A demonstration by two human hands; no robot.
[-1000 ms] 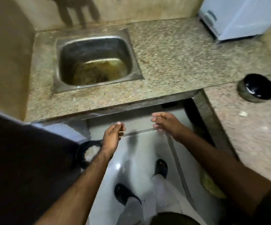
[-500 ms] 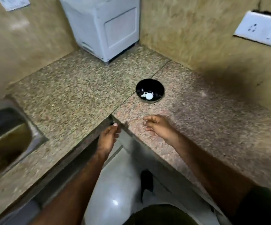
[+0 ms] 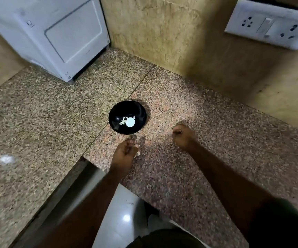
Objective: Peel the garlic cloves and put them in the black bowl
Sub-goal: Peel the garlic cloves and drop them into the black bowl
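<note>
Both hands moved forward over the tabletop (image 3: 216, 176) toward the black bowl (image 3: 116, 111). Left hand (image 3: 125, 153) just below bowl's near rim, grip curled, pinching something small, blurred. Bowl holds peeled garlic cloves (image 3: 129, 121). Right hand (image 3: 183, 137) right of bowl, fingers curled; contents can't tell.

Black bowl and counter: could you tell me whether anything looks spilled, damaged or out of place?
Nothing stands out. The black bowl sits upright on the granite counter with pale garlic pieces inside; nothing looks spilled around it.
</note>
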